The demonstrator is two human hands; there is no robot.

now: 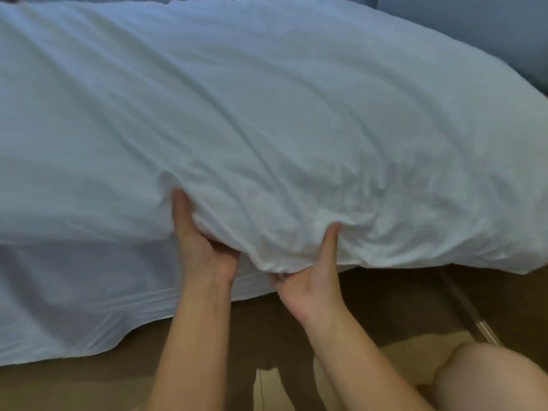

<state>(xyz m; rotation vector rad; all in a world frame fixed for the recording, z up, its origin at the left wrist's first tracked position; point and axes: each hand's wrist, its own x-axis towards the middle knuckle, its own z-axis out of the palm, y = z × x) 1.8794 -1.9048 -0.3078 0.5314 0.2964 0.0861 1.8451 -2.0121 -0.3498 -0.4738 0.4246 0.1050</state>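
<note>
Under the duvet (267, 114) fold: most of the fingers of left hand (204, 247) and right hand (311, 280) out of sight, thumbs on top. Duvet runs off left and top edges. Knee (498, 378) cut by bottom-right corner. Fabric detail blurred.

Dim, bluish light; soft motion blur throughout, wide-angle bowing at edges.
</note>
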